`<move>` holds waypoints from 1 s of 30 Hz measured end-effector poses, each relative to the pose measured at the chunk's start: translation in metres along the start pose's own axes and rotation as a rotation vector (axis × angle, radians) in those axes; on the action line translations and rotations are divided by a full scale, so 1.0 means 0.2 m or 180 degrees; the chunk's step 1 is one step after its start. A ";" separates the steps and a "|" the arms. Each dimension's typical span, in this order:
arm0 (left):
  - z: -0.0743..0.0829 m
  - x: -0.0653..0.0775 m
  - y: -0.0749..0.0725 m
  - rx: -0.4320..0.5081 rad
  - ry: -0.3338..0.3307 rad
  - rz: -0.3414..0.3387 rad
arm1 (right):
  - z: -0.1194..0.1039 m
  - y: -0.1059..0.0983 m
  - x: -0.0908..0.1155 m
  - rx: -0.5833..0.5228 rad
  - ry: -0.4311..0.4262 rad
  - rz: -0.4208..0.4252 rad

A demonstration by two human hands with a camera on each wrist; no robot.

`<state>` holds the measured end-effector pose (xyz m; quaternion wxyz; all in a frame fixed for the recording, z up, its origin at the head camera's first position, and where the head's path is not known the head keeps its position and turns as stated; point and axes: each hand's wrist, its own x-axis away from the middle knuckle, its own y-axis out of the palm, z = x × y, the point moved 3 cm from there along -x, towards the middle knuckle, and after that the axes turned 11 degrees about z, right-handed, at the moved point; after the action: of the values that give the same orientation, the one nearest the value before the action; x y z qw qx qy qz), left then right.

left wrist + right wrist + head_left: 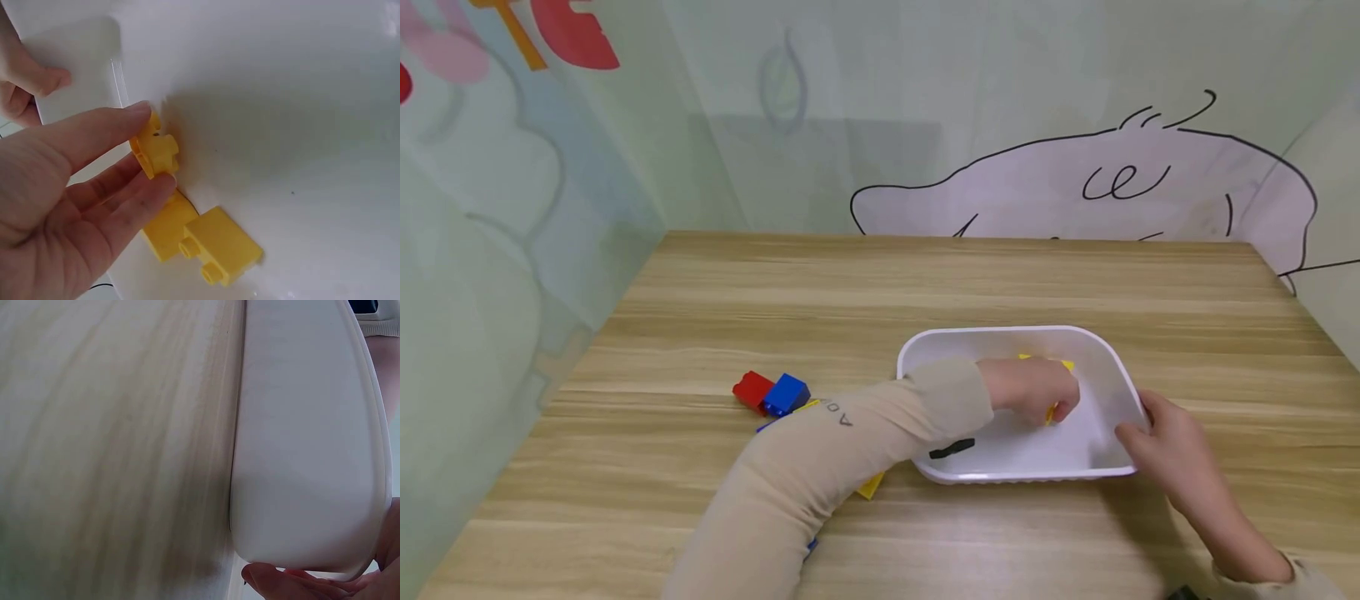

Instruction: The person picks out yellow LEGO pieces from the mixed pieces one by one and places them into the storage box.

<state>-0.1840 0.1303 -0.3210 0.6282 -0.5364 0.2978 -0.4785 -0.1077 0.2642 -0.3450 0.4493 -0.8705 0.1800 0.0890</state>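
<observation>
Inside a white plastic basin (pixel 1030 457), my left hand (pixel 1033 390) pinches a small yellow toy brick (pixel 155 150) between thumb and fingertips. Two more yellow bricks lie just below it in the left wrist view: one brick with studs showing (pixel 225 244), and another brick (pixel 167 225) partly behind the fingers. At the basin's right end my right hand (pixel 1176 446) grips the rim, thumb on the inside. In the right wrist view its fingers (pixel 272 581) touch the outside of the basin's wall. A thin black piece (pixel 952 448) lies near the basin's left end.
On the wooden table (pixel 775 283), left of the basin, sit a red brick (pixel 751 390) and a blue brick (pixel 787 394). My left sleeve partly hides other pieces there, including a yellow one (pixel 871 485) and a blue one (pixel 812 546). A printed wall covering (pixel 820 167) stands behind the table.
</observation>
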 end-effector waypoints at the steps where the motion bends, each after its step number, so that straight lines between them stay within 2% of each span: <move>1: 0.00 0.00 0.00 0.0003 0.0017 0.0014 | 0.00 0.00 0.00 0.0003 -0.0003 0.0001; 7: 0.02 -0.01 0.02 0.0002 0.0305 0.0027 | 0.00 0.00 0.00 0.0025 0.0017 -0.0024; 22: 0.05 -0.03 0.05 -0.0060 0.0370 0.0075 | 0.00 0.00 0.00 0.0029 0.0083 -0.0135; 30: 0.06 -0.03 0.05 -0.0120 0.0470 0.0134 | 0.01 0.00 0.00 0.0026 0.0052 -0.0107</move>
<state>-0.1721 0.1408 -0.3289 0.6042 -0.5051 0.3635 -0.4977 -0.1068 0.2651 -0.3463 0.4529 -0.8722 0.1695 0.0735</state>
